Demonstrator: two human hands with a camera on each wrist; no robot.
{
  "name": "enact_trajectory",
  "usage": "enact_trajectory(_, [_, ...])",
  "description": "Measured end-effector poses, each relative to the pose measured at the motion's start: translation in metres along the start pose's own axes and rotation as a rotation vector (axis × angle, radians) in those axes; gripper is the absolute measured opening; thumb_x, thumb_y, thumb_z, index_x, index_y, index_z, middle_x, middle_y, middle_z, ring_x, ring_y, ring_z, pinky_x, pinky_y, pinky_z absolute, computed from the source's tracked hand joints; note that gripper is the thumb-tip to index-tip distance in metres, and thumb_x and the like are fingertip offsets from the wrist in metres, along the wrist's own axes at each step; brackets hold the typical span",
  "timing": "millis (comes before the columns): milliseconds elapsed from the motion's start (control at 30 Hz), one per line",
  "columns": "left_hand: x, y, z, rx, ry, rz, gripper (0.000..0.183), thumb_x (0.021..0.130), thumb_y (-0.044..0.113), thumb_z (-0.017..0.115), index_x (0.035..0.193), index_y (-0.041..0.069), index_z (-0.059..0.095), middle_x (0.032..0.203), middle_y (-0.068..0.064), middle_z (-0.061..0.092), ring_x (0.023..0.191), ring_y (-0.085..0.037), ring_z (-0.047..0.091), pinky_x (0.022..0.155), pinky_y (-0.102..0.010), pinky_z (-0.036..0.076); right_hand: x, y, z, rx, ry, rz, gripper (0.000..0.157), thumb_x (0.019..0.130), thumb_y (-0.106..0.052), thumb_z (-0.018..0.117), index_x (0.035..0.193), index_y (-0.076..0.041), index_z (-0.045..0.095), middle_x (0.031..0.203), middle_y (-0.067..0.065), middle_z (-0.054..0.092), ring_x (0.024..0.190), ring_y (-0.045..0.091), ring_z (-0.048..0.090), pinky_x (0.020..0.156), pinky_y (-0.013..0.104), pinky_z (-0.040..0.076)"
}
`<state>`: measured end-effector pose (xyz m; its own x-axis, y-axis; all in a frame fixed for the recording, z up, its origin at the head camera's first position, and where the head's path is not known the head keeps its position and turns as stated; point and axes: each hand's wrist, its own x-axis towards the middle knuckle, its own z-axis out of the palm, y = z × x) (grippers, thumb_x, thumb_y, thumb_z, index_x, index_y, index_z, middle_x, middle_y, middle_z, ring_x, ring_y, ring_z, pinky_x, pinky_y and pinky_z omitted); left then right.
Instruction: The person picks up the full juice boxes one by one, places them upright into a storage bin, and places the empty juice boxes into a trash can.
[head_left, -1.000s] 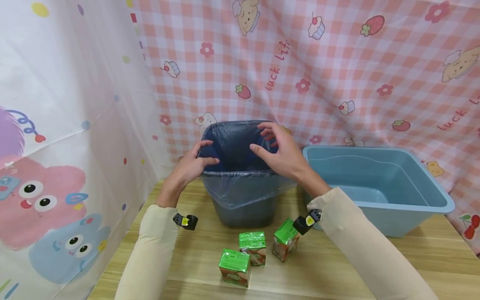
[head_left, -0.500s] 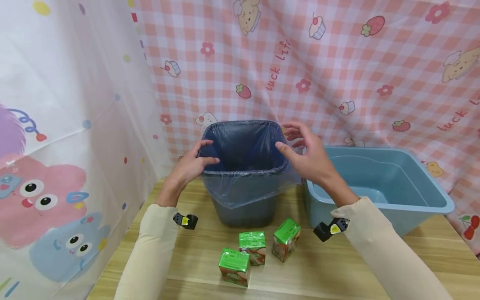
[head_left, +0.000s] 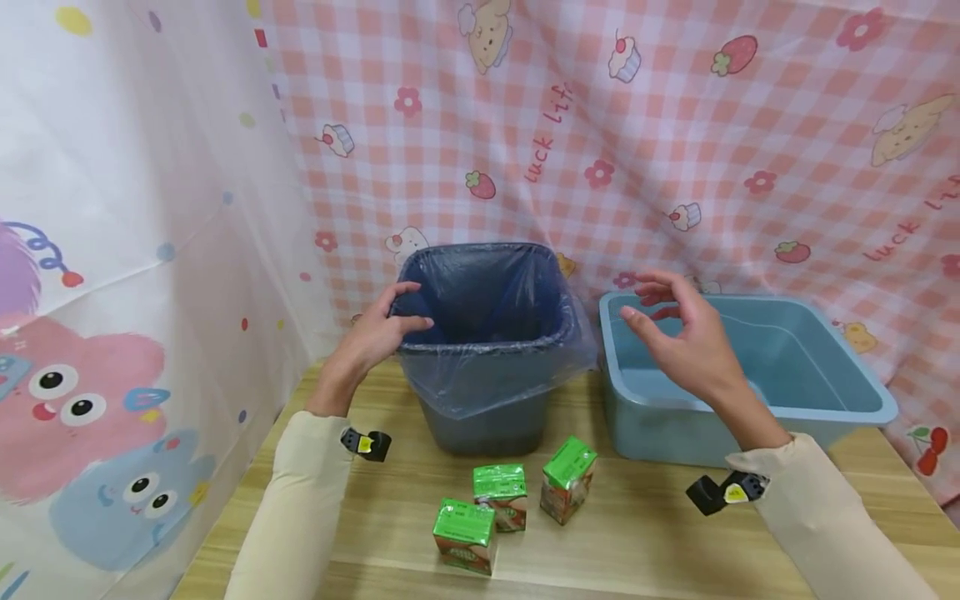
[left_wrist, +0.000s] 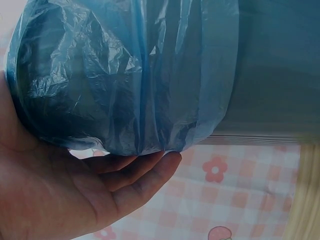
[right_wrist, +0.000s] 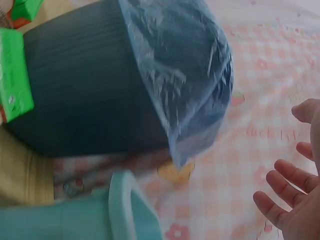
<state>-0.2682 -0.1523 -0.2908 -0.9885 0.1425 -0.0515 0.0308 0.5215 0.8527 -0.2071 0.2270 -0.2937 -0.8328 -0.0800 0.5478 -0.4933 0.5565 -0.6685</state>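
Note:
A dark grey trash can (head_left: pixel 480 429) stands on the table, lined with a thin translucent blue bag (head_left: pixel 465 379) folded over its rim. My left hand (head_left: pixel 375 332) holds the left side of the lined rim; in the left wrist view its fingers (left_wrist: pixel 145 185) lie along the outside of the bag, while the thumb reaches over the rim in the head view. To the right of the can, my right hand (head_left: pixel 693 346) is in the air over the left end of a light blue basin (head_left: pixel 622 408). Its fingers are spread and loosely bent, holding nothing.
Three small packs with green tops sit in front of the can: a front pack (head_left: pixel 465 533), a middle pack (head_left: pixel 500 497) and a right pack (head_left: pixel 567 481). A pink checked curtain (head_left: pixel 450 125) hangs behind the wooden table (head_left: pixel 630 542), a white printed one (head_left: pixel 187 292) at left.
My right hand has moved right, from over the can's right rim to over the basin's left end. My left hand stays at the rim. The bag's right side now hangs outside the can.

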Motion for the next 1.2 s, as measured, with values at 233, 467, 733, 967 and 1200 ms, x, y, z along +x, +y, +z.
enact_trajectory(233, [-0.001,-0.002,-0.001,-0.001,0.002,-0.003,0.065,0.094,0.034,0.061,0.152,0.026,0.033,0.162,-0.010,0.023,0.143,-0.034,0.031,0.115,-0.057,0.025,-0.011,0.020,-0.019,-0.034,0.044,0.007,0.046,0.094,-0.016,0.068,0.138,-0.010,0.052,0.125,0.006,0.058,0.107,0.004,0.051,0.086,0.017,0.042])
enact_trajectory(467, [-0.001,-0.002,-0.001,0.013,0.003,-0.003,0.065,0.095,0.036,0.061,0.152,0.028,0.033,0.162,-0.009,0.024,0.143,-0.033,0.032,0.115,-0.058,0.025,-0.025,0.038,-0.042,-0.087,0.065,0.053,0.045,0.096,-0.021,0.066,0.137,-0.009,0.052,0.115,-0.006,0.055,0.103,-0.002,0.049,0.084,0.011,0.039])
enact_trajectory(733, [-0.003,0.000,-0.001,0.029,0.006,-0.001,0.065,0.094,0.037,0.061,0.152,0.029,0.033,0.163,-0.008,0.023,0.143,-0.033,0.032,0.114,-0.058,0.026,-0.039,0.064,-0.070,-0.157,0.093,0.115,0.049,0.096,-0.024,0.065,0.139,-0.007,0.049,0.112,-0.019,0.049,0.102,-0.004,0.046,0.081,0.006,0.034])
enact_trajectory(967, [-0.001,0.000,0.000,0.026,0.006,-0.011,0.066,0.094,0.037,0.062,0.152,0.028,0.033,0.162,-0.009,0.024,0.142,-0.034,0.033,0.114,-0.058,0.027,-0.050,0.088,-0.098,-0.253,0.129,0.196,0.053,0.098,-0.028,0.062,0.141,-0.003,0.047,0.116,-0.007,0.050,0.098,-0.014,0.039,0.077,0.010,0.032])
enact_trajectory(1200, [-0.001,0.000,-0.001,0.025,0.003,-0.013,0.064,0.094,0.036,0.061,0.151,0.029,0.034,0.162,-0.009,0.024,0.142,-0.035,0.033,0.114,-0.058,0.026,-0.057,0.113,-0.121,-0.346,0.195,0.335,0.056,0.100,-0.031,0.057,0.143,0.002,0.044,0.130,0.020,0.050,0.101,-0.002,0.040,0.080,0.021,0.032])
